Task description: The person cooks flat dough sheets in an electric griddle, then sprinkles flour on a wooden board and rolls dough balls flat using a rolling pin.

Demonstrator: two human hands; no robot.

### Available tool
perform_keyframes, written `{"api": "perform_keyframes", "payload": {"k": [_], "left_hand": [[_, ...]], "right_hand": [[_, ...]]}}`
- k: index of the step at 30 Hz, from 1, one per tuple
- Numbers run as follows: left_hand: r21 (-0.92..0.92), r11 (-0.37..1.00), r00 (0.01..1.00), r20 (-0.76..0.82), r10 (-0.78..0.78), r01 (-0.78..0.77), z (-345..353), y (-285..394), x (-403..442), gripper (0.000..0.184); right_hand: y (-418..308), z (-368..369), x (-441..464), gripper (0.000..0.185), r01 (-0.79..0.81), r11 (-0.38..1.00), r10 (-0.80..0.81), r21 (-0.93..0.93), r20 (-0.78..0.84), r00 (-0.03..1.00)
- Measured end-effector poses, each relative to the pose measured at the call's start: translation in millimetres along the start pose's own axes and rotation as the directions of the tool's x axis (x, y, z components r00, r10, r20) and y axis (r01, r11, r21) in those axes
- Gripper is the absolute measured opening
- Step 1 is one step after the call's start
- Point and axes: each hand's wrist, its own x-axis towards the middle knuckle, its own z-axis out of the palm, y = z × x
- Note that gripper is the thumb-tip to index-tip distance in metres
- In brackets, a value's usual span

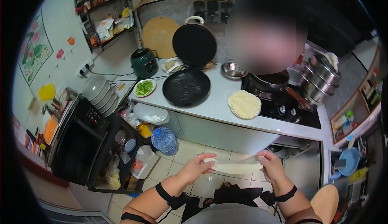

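Observation:
Above the tiled floor, in front of my body, a pale, thin sheet of dough (pixel 236 168) is stretched sideways between my two hands. My left hand (pixel 201 165) pinches its left end between thumb and fingers. The other end is pinched by my right hand (pixel 270 165). On the counter beyond, an open electric griddle (pixel 186 87) shows a dark, shiny lower plate, with its lid (pixel 195 44) raised. Right of it, a stack of round pale flatbreads (pixel 245 104) sits near the counter's front edge.
A plate of chopped greens (pixel 144 88) stands left of the griddle, near a dark green cooker (pixel 144 62). A frying pan (pixel 268 80) and a steamer pot (pixel 319 80) occupy the stove. Below the counter stands a blue water jug (pixel 164 141); a black cabinet (pixel 81 143) is at left.

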Motion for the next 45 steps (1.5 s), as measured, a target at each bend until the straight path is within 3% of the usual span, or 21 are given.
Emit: {"api": "perform_keyframes", "payload": {"k": [4, 6, 8, 15, 17, 19, 20, 21, 22, 23, 26, 27, 29, 30, 32, 34, 36, 37, 40, 43, 45], "left_hand": [[-0.067, 0.998, 0.992, -0.125, 0.001, -0.009, -65, 28, 28, 0.034], [-0.102, 0.994, 0.985, -0.169, 0.024, -0.042, -93, 56, 52, 0.033], [-0.114, 0.989, 0.970, -0.235, 0.066, -0.094, -122, 94, 80, 0.033], [0.175, 0.928, 0.849, -0.374, 0.373, -0.330, -210, 213, 188, 0.033], [0.212, 0.930, 0.842, -0.398, 0.364, -0.301, -230, 210, 220, 0.034], [0.318, 0.920, 0.840, -0.412, 0.353, -0.231, -255, 182, 255, 0.036], [0.395, 0.896, 0.833, -0.412, 0.369, -0.202, -265, 160, 272, 0.039], [0.469, 0.872, 0.857, -0.384, 0.343, -0.139, -275, 140, 283, 0.040], [0.732, 0.673, 0.820, -0.316, 0.478, -0.110, -276, 131, 286, 0.041], [0.846, 0.527, 0.922, -0.263, 0.284, 0.079, -283, 127, 291, 0.038], [0.937, 0.343, 0.947, -0.168, 0.274, 0.067, -293, 134, 288, 0.030], [0.937, 0.346, 0.953, -0.151, 0.263, 0.053, -302, 141, 295, 0.030], [0.991, 0.127, 0.926, -0.007, 0.377, -0.044, -322, 159, 309, 0.032], [0.990, 0.131, 0.927, 0.006, 0.376, -0.060, -328, 166, 319, 0.032], [0.990, 0.006, 0.940, 0.132, 0.316, -0.141, -335, 176, 346, 0.036], [0.984, -0.028, 0.954, 0.178, 0.241, -0.176, -339, 168, 372, 0.043], [0.964, -0.141, 0.946, 0.252, 0.202, -0.226, -338, 161, 389, 0.051], [0.943, -0.184, 0.929, 0.312, 0.197, -0.278, -339, 156, 398, 0.058], [0.894, -0.260, 0.856, 0.432, 0.286, -0.364, -345, 149, 408, 0.067], [0.880, -0.271, 0.879, 0.444, 0.172, -0.391, -353, 154, 411, 0.077], [0.871, -0.292, 0.873, 0.455, 0.175, -0.395, -361, 151, 412, 0.079]], "right_hand": [[-18, 67, 86, 0.017, -0.088, 0.995, 0.091, -0.037, 0.122, 0.988], [-19, 91, 148, 0.019, -0.046, 0.992, 0.075, -0.117, 0.261, 0.962], [-33, 123, 207, 0.019, -0.017, 0.993, 0.052, -0.121, 0.296, 0.954], [-97, 212, 366, 0.020, 0.217, 0.966, -0.169, -0.139, 0.292, 0.941], [-86, 218, 400, 0.020, 0.241, 0.955, -0.183, -0.174, 0.294, 0.938], [-54, 216, 431, 0.020, 0.251, 0.877, -0.171, -0.409, 0.223, 0.960], [-35, 213, 445, 0.020, 0.243, 0.878, -0.165, -0.413, 0.217, 0.962], [-13, 207, 455, 0.022, 0.364, 0.703, -0.243, -0.611, 0.275, 0.930], [-3, 204, 459, 0.023, 0.454, 0.470, -0.298, -0.757, 0.348, 0.889], [6, 198, 461, 0.023, 0.442, 0.473, -0.296, -0.762, 0.335, 0.894], [10, 194, 460, 0.025, 0.384, 0.387, -0.286, -0.838, 0.287, 0.914], [9, 193, 462, 0.025, 0.391, 0.365, -0.309, -0.845, 0.286, 0.907], [7, 202, 465, 0.023, 0.423, 0.356, -0.338, -0.833, 0.307, 0.890], [6, 212, 467, 0.023, 0.411, 0.350, -0.338, -0.842, 0.296, 0.894], [6, 233, 473, 0.024, 0.650, 0.129, -0.390, -0.749, 0.564, 0.727], [26, 251, 483, 0.027, 0.662, 0.130, -0.333, -0.738, 0.597, 0.730], [41, 272, 489, 0.033, 0.645, -0.044, -0.293, -0.763, 0.627, 0.722], [47, 280, 494, 0.041, 0.595, -0.097, -0.201, -0.798, 0.601, 0.774], [51, 298, 500, 0.045, 0.510, -0.186, -0.151, -0.840, 0.538, 0.829], [50, 312, 502, 0.050, 0.445, -0.173, -0.047, -0.879, 0.458, 0.888], [49, 322, 502, 0.052, 0.413, -0.170, 0.012, -0.895, 0.417, 0.909]]}}
